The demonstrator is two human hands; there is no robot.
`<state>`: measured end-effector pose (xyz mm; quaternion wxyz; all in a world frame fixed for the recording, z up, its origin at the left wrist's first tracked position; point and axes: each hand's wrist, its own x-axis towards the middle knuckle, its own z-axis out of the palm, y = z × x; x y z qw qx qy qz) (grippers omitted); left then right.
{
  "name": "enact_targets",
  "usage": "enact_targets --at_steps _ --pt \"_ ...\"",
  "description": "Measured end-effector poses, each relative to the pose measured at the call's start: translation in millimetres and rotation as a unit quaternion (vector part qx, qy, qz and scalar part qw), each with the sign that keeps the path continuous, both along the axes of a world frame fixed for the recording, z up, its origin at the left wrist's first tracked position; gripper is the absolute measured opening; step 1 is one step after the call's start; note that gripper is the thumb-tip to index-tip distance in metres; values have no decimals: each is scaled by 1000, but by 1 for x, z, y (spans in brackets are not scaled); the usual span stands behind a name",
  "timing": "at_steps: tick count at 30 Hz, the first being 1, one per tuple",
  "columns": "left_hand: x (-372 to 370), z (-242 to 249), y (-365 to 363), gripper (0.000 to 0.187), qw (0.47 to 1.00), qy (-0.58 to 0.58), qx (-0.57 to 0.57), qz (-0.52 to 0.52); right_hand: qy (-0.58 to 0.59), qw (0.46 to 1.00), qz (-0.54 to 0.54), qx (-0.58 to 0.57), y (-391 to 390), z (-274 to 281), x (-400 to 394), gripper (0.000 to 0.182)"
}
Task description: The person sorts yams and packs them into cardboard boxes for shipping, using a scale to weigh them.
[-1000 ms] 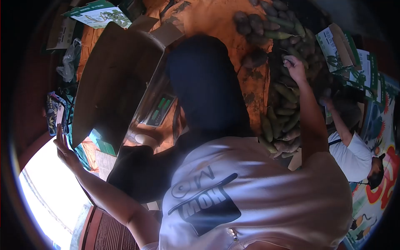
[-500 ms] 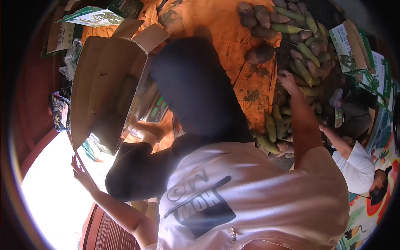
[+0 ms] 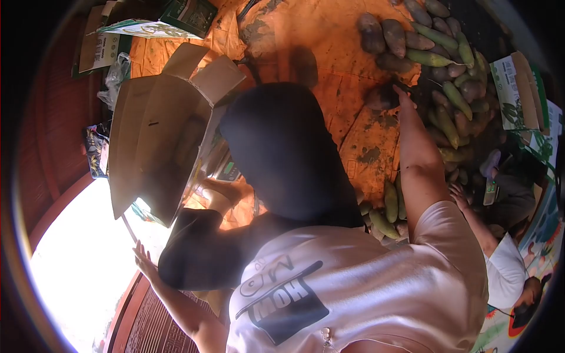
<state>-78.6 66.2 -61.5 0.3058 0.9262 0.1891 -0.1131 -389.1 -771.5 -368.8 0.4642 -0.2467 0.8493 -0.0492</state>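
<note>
My right hand (image 3: 405, 99) reaches out at the upper right, fingers extended beside a dark, rounded brown root (image 3: 381, 96). It appears to touch the root's right edge, though shadow makes contact uncertain. Around it lies a pile of long green and reddish-brown root-like produce (image 3: 453, 100). At the lower left, my left hand (image 3: 145, 259) is held out with fingers apart and nothing in it. Just above that hand stands a large cardboard box (image 3: 154, 132), its flaps raised. My bent knees are between the box and the produce.
An orange sheet (image 3: 335, 94) covers the floor. Another person (image 3: 507, 262) sits at the right, one arm toward the pile. Printed cartons (image 3: 518, 88) stand beyond the pile, and more cartons (image 3: 97, 47) at the upper left. A digital scale (image 3: 228, 171) sits beside the large box.
My right hand has moved from the pile's edge up to the dark root. My left hand has come away from the large box's lower corner. The whole view has shifted slightly.
</note>
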Motion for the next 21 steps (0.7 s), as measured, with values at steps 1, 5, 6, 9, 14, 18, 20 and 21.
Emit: enact_targets --at_steps 1,5,6,9,14,18,20,21 --pt "0 2 -2 68 1000 6 -1 12 -10 1000 -12 -10 0 -1 6 127" --pt "-3 2 7 71 1000 2 21 -4 -7 999 -52 -11 -5 -32 12 130" --pt "-3 3 7 72 1000 4 25 3 15 998 -57 -2 -5 -33 16 130" --pt "-3 4 4 71 999 -2 44 -7 35 996 -86 -3 -9 -53 17 121" --pt "-8 6 -8 61 999 -28 16 19 -12 972 -214 -95 -30 -124 -15 107" --pt "-10 3 -3 61 997 -55 -6 51 177 982 -49 -45 -4 -55 20 112" --pt "-10 4 -7 59 997 -71 -4 39 215 976 18 -30 10 -43 24 117" --pt "-7 4 -9 58 997 -76 -7 29 234 971 50 -26 15 -34 24 119"
